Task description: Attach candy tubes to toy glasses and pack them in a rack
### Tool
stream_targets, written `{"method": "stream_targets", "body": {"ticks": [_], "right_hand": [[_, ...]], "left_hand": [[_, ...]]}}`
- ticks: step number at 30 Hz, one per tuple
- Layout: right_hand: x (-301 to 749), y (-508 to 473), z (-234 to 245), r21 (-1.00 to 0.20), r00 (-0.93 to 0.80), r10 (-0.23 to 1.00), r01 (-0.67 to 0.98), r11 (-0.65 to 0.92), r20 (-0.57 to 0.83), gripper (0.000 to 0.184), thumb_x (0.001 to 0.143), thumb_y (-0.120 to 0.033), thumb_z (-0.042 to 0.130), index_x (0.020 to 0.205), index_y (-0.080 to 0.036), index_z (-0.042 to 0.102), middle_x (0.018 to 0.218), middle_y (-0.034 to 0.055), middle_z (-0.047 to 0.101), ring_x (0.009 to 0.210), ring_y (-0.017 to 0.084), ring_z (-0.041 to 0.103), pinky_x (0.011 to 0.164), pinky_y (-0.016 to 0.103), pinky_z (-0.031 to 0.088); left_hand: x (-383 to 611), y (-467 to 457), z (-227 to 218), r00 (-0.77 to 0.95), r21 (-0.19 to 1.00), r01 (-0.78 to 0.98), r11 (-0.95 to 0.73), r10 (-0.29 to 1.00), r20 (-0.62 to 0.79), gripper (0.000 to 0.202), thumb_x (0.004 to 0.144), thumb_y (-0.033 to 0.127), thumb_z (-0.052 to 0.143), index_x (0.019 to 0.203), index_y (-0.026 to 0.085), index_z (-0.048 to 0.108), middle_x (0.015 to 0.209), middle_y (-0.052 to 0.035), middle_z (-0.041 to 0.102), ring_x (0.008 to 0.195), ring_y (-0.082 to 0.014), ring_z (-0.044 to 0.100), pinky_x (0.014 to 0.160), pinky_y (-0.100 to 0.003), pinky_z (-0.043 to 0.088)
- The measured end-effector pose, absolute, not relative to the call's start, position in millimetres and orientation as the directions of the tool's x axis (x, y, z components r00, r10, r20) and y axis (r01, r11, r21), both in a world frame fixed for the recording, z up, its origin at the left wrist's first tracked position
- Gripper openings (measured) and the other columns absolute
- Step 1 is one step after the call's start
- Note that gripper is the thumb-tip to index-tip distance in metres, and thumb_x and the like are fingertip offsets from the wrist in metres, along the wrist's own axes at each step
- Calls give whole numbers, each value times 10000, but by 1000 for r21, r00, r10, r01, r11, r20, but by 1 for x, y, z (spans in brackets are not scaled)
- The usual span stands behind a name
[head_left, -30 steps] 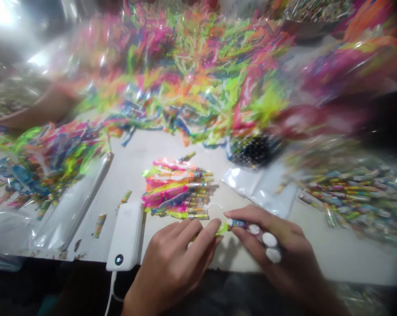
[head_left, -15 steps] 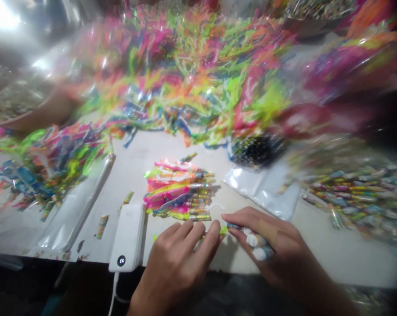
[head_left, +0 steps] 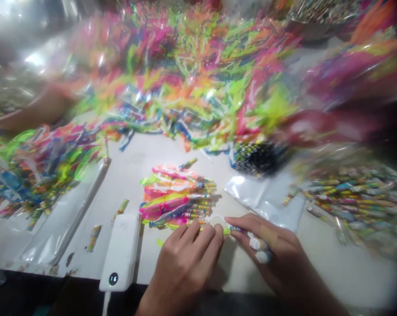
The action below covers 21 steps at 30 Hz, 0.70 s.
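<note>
My left hand (head_left: 185, 259) and my right hand (head_left: 271, 254) meet near the table's front edge, fingertips pinched together on a small neon green and blue packaged toy (head_left: 227, 229). White tape wraps two fingertips of the right hand, and a plaster sits on its back. Just beyond the fingers lies a neat stack of packed neon toys with striped candy sticks (head_left: 177, 197), pink, yellow, orange and blue. The left fingertips almost touch the stack's near edge.
A white power bank (head_left: 121, 252) with its cable lies left of my hands. Clear bags (head_left: 264, 193) lie right of the stack, a dark mesh pouch (head_left: 256, 156) behind. Heaps of neon toys (head_left: 198, 74) cover the back; candy sticks (head_left: 356, 197) pile up right. Another person's arm (head_left: 37, 112) reaches in at left.
Both hands have slid a little forward toward the stack, still pinching the small toy. The view has shifted slightly; the stack has not moved.
</note>
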State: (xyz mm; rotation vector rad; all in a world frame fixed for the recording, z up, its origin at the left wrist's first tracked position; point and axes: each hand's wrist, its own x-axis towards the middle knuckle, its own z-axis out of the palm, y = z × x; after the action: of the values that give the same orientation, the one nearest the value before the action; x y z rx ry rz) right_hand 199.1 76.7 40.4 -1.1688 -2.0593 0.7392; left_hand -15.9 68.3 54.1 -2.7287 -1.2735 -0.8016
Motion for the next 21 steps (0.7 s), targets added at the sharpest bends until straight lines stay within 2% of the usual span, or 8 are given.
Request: {"method": "stream_targets", "body": {"ticks": [7,11,13,15,17,18,19,21], "right_hand": [[191,81,35,-848,-404,898,401,346,175,386,1010,-107,548,1336,-261,687,1159,47,779,1033,157,761,905,215,596],[188,110,37,-908,-395,918,370,196,37,297,1016,-257,629,1284,-241,757,1139,61,802,1086,221,763,936,289,624],[191,141,40,-927,-396,915,367,74,-84,294,1043,-322,601,1281,-243,756,1069,53,806,1009,220,769,862,306,638],[193,178,39,-906,-312,948,416,75,-66,320,1077,-339,540,1325,-234,714,1076,51,791,899,197,756,760,294,627],[192,215,35,-768,-287,955,595,238,74,342,1043,-206,558,1359,-210,689,1270,74,744,1096,213,725,926,326,600],[190,231,31,-589,-325,941,745,313,89,411,1007,-97,534,1385,-183,671,1364,101,699,1182,231,696,1006,345,566],[186,245,27,-408,-354,933,845,346,60,515,962,-17,510,1438,-170,634,1445,130,644,1172,246,700,992,357,567],[175,265,18,-256,-353,936,903,344,13,626,891,41,513,1488,-130,587,1499,218,576,1006,277,744,860,381,592]], "left_hand": [[-21,77,48,495,233,724,-649,725,479,301,1077,122,395,1084,94,694,822,-61,707,710,-214,617,621,-353,457],[-41,92,44,475,81,808,-584,725,499,327,1040,53,463,1269,106,689,1045,-111,749,954,-257,672,844,-402,528],[-56,100,40,488,10,833,-553,744,457,398,1000,17,523,1358,123,662,1160,-138,732,1078,-286,662,954,-456,536],[-70,106,33,468,-34,862,-505,770,434,444,978,10,544,1387,146,652,1226,-161,708,1131,-308,651,979,-492,556],[-78,109,26,429,-48,889,-454,794,431,468,962,11,544,1387,172,655,1280,-178,683,1156,-322,647,970,-509,581],[-80,108,23,415,-51,898,-438,800,434,489,952,-1,538,1392,179,651,1313,-184,670,1182,-329,643,983,-520,584],[-81,107,21,407,-52,902,-428,805,432,518,941,-17,531,1407,181,641,1350,-189,655,1223,-336,633,1009,-531,578],[-80,104,18,400,-47,905,-423,809,431,561,933,-37,531,1448,172,608,1415,-194,626,1312,-348,598,1079,-545,546]]}}
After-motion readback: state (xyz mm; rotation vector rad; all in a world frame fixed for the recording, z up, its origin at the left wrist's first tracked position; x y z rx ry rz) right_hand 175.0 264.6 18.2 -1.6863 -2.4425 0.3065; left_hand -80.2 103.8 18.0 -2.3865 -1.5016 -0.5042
